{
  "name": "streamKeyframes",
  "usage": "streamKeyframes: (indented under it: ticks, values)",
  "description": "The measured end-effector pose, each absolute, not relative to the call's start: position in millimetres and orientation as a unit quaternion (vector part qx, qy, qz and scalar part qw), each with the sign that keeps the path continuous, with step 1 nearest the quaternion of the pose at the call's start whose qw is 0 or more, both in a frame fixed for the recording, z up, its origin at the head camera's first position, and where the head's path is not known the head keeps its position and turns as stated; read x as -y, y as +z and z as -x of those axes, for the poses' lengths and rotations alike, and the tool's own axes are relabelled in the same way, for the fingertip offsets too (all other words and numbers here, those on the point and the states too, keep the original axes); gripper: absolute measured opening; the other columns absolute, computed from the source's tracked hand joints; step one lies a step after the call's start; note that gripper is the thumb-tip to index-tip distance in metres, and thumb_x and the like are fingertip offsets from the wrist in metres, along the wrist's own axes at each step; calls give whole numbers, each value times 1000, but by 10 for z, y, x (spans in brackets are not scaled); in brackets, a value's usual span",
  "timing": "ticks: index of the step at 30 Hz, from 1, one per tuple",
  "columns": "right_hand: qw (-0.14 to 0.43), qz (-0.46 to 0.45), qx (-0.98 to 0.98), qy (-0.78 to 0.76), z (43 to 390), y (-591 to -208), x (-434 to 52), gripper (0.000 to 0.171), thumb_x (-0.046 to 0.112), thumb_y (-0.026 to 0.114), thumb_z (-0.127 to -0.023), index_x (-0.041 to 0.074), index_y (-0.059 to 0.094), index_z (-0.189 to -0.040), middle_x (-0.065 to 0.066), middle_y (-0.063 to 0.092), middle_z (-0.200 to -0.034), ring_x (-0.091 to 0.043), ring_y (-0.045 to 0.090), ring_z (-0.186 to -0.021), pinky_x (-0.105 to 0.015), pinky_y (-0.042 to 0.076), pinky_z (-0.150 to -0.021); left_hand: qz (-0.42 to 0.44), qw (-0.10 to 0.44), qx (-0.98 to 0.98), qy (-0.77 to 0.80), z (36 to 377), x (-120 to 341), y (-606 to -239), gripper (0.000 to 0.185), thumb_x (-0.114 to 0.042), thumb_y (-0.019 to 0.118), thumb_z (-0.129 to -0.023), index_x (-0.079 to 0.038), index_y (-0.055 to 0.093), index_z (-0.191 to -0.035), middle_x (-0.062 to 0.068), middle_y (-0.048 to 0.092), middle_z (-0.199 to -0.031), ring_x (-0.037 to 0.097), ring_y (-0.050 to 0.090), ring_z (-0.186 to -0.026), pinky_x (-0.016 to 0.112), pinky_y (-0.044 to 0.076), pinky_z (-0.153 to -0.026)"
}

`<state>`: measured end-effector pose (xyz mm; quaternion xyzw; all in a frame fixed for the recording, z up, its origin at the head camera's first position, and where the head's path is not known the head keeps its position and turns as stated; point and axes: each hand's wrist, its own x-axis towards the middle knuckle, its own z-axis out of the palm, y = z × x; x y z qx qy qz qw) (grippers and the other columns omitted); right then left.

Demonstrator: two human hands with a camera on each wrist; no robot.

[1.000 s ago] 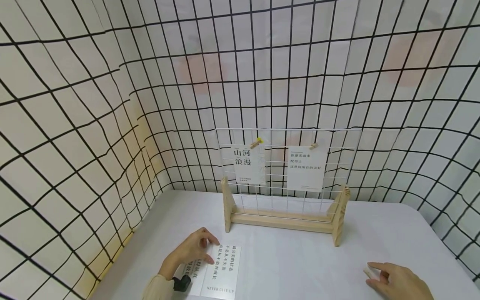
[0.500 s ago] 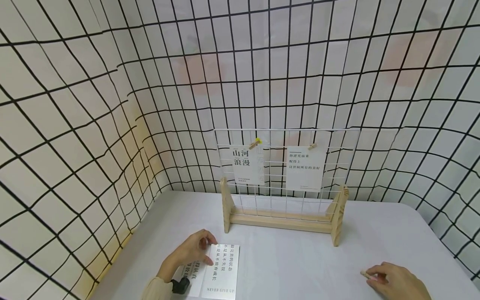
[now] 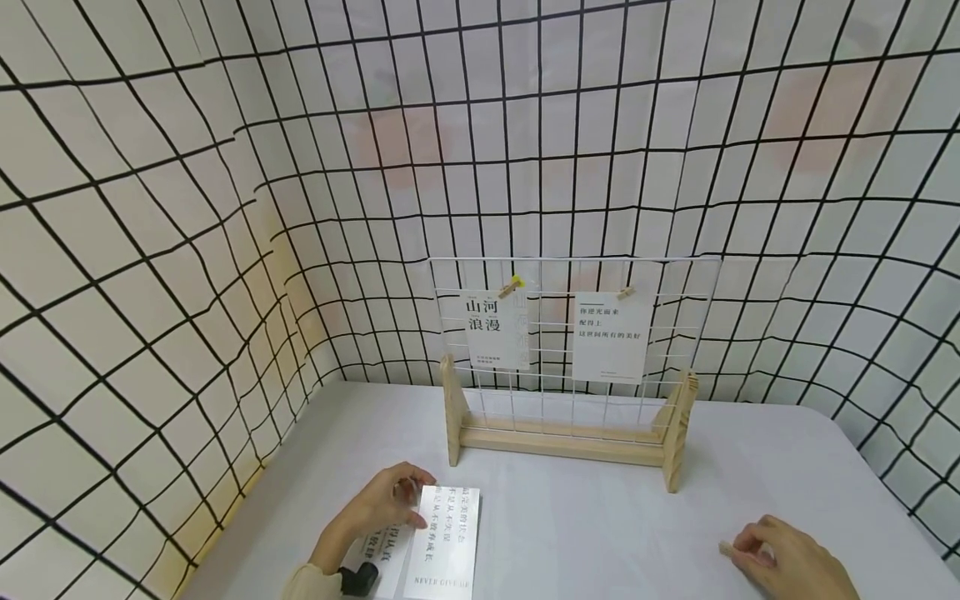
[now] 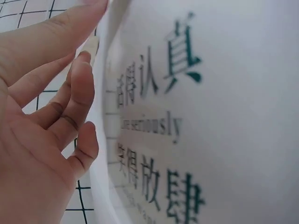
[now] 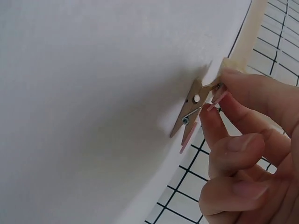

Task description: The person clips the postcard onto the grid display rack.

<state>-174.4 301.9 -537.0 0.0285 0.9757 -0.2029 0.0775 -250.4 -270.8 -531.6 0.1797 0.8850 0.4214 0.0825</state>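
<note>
On the white table (image 3: 600, 517), the left hand (image 3: 382, 504) has its fingertips curled under the left edge of the top card (image 3: 444, 542), lifting that edge off a second card (image 3: 378, 550) beneath; the grip is a light pinch on the card's edge, and the left wrist view shows the printed face tilted up against the fingers (image 4: 74, 93). The right hand (image 3: 787, 558) pinches a small wooden clothespin (image 5: 192, 108) by its tail end between thumb and fingertips, low at the table's near right, well apart from the cards. Behind stands a wire rack (image 3: 570, 333) in a wooden base, with two cards already clipped to it. The likely trouble: the pinch on the thin card is shallow, so it could slip or drag the lower card along. The clothespin is held at its very tip, so it could twist out or snap shut before it meets the paper.
</note>
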Motion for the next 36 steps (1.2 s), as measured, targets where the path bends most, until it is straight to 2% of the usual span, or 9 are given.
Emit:
streamKeyframes:
  ticks: [4, 8, 12, 16, 21, 25, 31, 33, 36]
  values:
    - [92, -48, -969, -226, 1742, -5354, -2975, 28, 37, 76, -93, 10, 71, -96, 4, 63, -87, -15, 51, -71, -32, 42, -61, -182, 76, -881, 430, 2490, 2719, -5291, 51, -14, 93, -73, -14, 73, -120, 1, 64, -103, 14, 55, -90, 23, 47, -77]
    - [65, -47, -963, -256, 1737, -5314, -2918, 25, 35, 72, -97, 10, 69, -100, 3, 68, -92, -13, 47, -66, -27, 39, -58, -186, 72, -876, 439, 2482, 2727, -5267, 49, -15, 91, -76, -16, 74, -122, 0, 66, -106, 14, 58, -91, 24, 47, -82]
    - [-8, -10, -959, -285, 1707, -5263, -2838, 17, 30, 70, -100, 13, 71, -103, 3, 72, -96, -5, 42, -60, -22, 38, -55, -185, 78, -870, 451, 2477, 2737, -5248, 47, -16, 90, -78, -16, 74, -123, 2, 68, -110, 13, 62, -90, 25, 48, -83]
    - [-85, 35, -942, -323, 1682, -5222, -2734, 19, 25, 71, -99, 11, 72, -113, 6, 71, -95, 0, 41, -59, -21, 39, -53, -190, 78, -858, 471, 2468, 2759, -5221, 43, -14, 87, -82, -14, 75, -124, 7, 70, -112, 13, 65, -88, 27, 49, -84]
    - [-131, 75, -920, -361, 1684, -5193, -2661, 24, 17, 72, -98, 15, 70, -122, 11, 65, -91, 0, 43, -53, -21, 39, -47, -195, 88, -843, 494, 2456, 2780, -5200, 41, -14, 85, -84, -10, 75, -124, 10, 71, -112, 16, 67, -86, 28, 51, -87]
    - [-125, 91, -904, -398, 1687, -5176, -2638, 27, 14, 70, -99, 13, 68, -125, 12, 65, -91, -3, 47, -49, -23, 41, -44, -192, 101, -832, 511, 2459, 2781, -5215, 41, -13, 85, -84, -9, 76, -123, 11, 73, -112, 17, 68, -85, 28, 52, -87]
    - [-57, 58, -891, -447, 1693, -5113, -2594, 30, 20, 66, -102, 9, 66, -130, 7, 66, -95, -9, 48, -46, -26, 45, -46, -207, 85, -823, 523, 2483, 2792, -5276, 42, -12, 86, -83, -7, 75, -123, 14, 74, -104, 13, 68, -84, 25, 53, -83]
    - [-44, 35, -895, -442, 1697, -5071, -2577, 31, 25, 67, -102, 9, 68, -128, 5, 67, -96, -9, 48, -47, -26, 45, -46, -207, 73, -823, 524, 2490, 2787, -5294, 43, -12, 87, -82, -6, 75, -123, 14, 74, -102, 12, 69, -83, 25, 51, -83]
    - [-57, 18, -906, -420, 1695, -5033, -2566, 25, 28, 71, -99, 12, 73, -118, 5, 67, -94, -8, 47, -48, -26, 44, -45, -202, 57, -826, 524, 2490, 2762, -5303, 43, -13, 88, -81, -6, 76, -122, 13, 75, -100, 12, 70, -82, 25, 51, -82]
